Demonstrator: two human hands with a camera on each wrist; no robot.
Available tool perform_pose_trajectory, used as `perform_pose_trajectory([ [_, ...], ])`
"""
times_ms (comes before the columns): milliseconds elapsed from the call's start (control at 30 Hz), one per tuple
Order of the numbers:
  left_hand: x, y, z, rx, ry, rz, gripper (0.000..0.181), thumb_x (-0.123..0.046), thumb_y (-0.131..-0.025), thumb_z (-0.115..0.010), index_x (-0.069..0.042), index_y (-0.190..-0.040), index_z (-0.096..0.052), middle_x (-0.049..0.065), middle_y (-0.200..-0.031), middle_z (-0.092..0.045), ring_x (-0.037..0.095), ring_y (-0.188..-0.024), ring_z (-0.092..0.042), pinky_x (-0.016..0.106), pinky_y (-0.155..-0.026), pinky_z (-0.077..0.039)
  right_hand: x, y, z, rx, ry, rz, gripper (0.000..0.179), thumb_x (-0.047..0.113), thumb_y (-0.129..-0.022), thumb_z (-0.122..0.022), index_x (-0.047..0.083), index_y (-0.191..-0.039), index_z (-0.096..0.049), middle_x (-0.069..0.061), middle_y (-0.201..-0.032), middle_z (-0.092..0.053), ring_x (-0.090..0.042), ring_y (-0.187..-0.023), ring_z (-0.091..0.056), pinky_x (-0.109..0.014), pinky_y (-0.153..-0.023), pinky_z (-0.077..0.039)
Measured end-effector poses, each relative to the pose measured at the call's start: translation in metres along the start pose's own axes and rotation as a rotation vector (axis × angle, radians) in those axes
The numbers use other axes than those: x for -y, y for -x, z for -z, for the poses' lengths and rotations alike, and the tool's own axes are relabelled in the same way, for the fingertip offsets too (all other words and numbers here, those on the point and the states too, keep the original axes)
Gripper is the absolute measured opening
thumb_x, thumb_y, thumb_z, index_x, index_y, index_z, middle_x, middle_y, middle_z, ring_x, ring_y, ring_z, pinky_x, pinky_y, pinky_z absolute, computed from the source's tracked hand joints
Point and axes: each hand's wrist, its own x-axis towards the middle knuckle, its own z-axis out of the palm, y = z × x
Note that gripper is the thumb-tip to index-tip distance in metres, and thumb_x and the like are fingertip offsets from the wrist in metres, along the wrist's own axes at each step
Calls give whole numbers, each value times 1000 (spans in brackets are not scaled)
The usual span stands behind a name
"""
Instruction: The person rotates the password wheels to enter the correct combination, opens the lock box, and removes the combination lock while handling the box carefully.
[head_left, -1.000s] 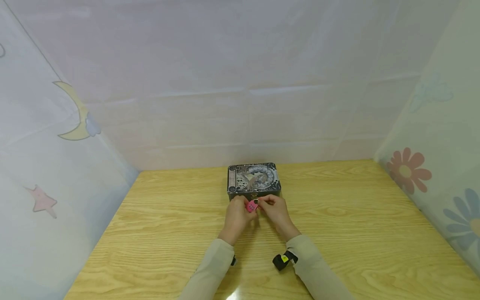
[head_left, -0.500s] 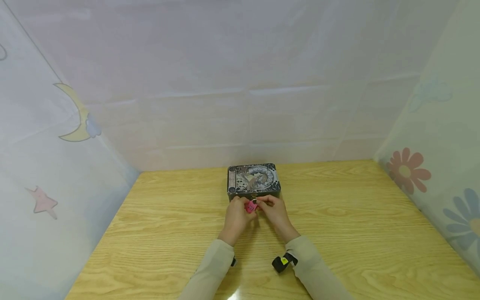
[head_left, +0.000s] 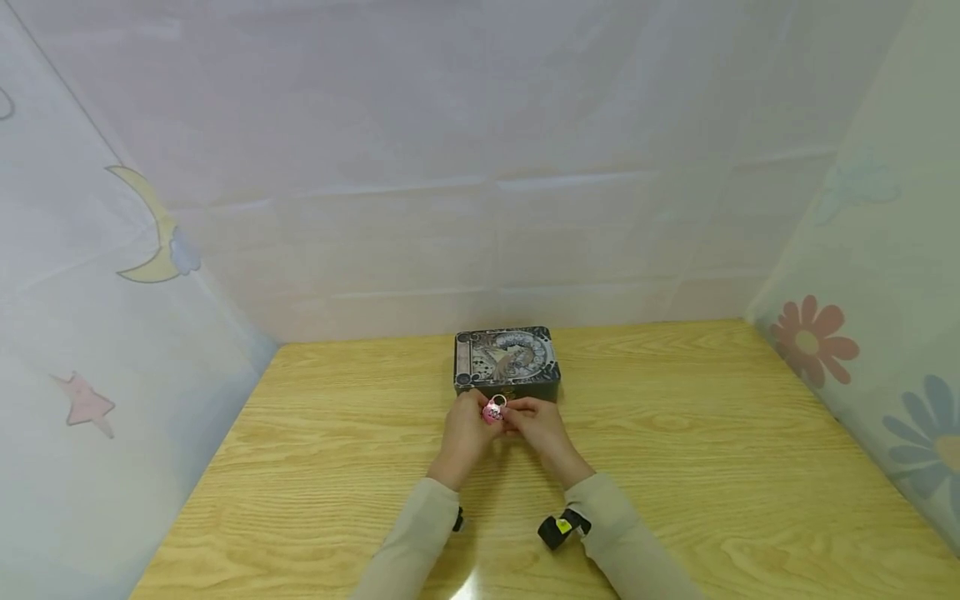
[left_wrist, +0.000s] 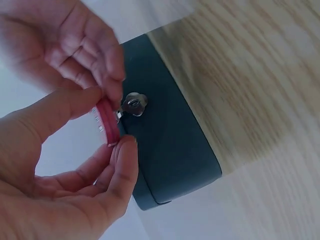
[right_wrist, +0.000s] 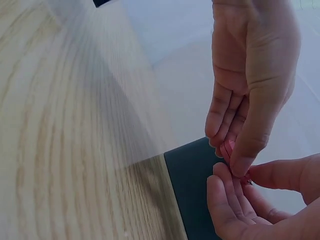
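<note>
A small pink combination padlock (head_left: pixel 492 411) with a round metal shackle (head_left: pixel 499 401) is held up in front of a dark tin box (head_left: pixel 507 358). My left hand (head_left: pixel 467 429) pinches the padlock's body between thumb and fingers. From the other side, the thumb and fingertips of my right hand (head_left: pixel 543 429) pinch its edge. The left wrist view shows the padlock's side, with number marks, close beside the metal clasp (left_wrist: pixel 135 104) on the box front. Fingers hide most of the padlock in the right wrist view.
The box, its lid printed with a figure, stands near the back of a wood-grain table (head_left: pixel 337 450). Behind it hangs a pale backdrop (head_left: pixel 375 208), with printed side sheets at left and right. Black straps (head_left: pixel 562 527) circle the wrists.
The padlock has turned and shifted slightly left and toward me, and its ring-shaped shackle now shows more fully. Both hands have moved slightly with it; the box stays in place.
</note>
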Motion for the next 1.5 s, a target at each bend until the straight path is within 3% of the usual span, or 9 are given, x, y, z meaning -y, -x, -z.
perform_pose_trajectory([
  [133, 3, -1, 8, 79, 128, 27, 28, -2, -80, -73, 7, -104, -60, 14, -91, -60, 21, -79, -57, 32, -69, -52, 1, 1, -2, 8, -17, 3, 17, -4, -90, -61, -16, -102, -63, -19, -82, -69, -22, -69, -68, -42, -70, -58],
  [267, 7, -2, 15, 100, 197, 29, 23, 2, -85, -64, 8, -107, -62, 15, -92, -62, 25, -83, -60, 35, -74, -53, 1, 3, -3, 36, -53, 8, 19, -4, -91, -60, -17, -105, -62, -21, -85, -70, -25, -70, -69, -45, -72, -58],
  [467, 13, -1, 21, 81, 234, 67, 18, 8, -85, -58, 9, -102, -64, 15, -86, -63, 24, -81, -61, 34, -72, -54, 0, 5, -8, 74, -95, 9, 21, -4, -92, -58, -18, -107, -61, -24, -90, -68, -29, -73, -69, -48, -74, -57],
  [700, 24, 1, 27, 110, 294, 131, 21, 10, -84, -56, 11, -103, -64, 17, -85, -64, 23, -78, -62, 29, -63, -53, -5, 5, -18, 51, -130, 1, 19, -5, -89, -62, -18, -103, -62, -23, -85, -69, -20, -65, -68, -43, -67, -58],
  [1033, 35, 2, 42, 114, 349, 214, 23, 11, -85, -54, 14, -107, -61, 19, -86, -63, 21, -73, -61, 38, -67, -57, -3, 10, -38, 81, -75, 1, 20, -5, -93, -55, -19, -107, -61, -25, -93, -67, -21, -73, -70, -40, -74, -58],
  [1167, 38, 3, 47, 95, 321, 235, 23, 11, -84, -53, 14, -105, -62, 18, -84, -62, 18, -71, -58, 32, -63, -55, -3, 11, -46, 119, -82, -15, 24, -9, -92, -48, -22, -109, -59, -28, -93, -66, -22, -75, -69, -39, -75, -58],
  [1267, 41, 3, 49, 64, 245, 225, 23, 10, -81, -53, 13, -101, -64, 17, -82, -64, 18, -69, -58, 25, -58, -50, -4, 10, -51, 145, -72, -45, 26, -9, -91, -48, -20, -111, -59, -27, -97, -67, -18, -77, -68, -35, -75, -58],
  [1400, 46, 3, 51, 29, 151, 222, 21, 9, -79, -54, 11, -96, -65, 15, -80, -64, 17, -69, -56, 24, -57, -47, -4, 11, -55, 203, -41, -67, 29, -6, -90, -50, -19, -115, -59, -24, -105, -65, -13, -78, -62, -30, -76, -56],
  [1500, 49, 2, 52, 36, 130, 239, 18, 8, -80, -54, 11, -94, -65, 15, -79, -63, 17, -67, -55, 25, -56, -47, -5, 10, -57, 250, -28, -63, 32, -6, -87, -51, -19, -116, -58, -24, -109, -63, -13, -79, -57, -29, -76, -53],
])
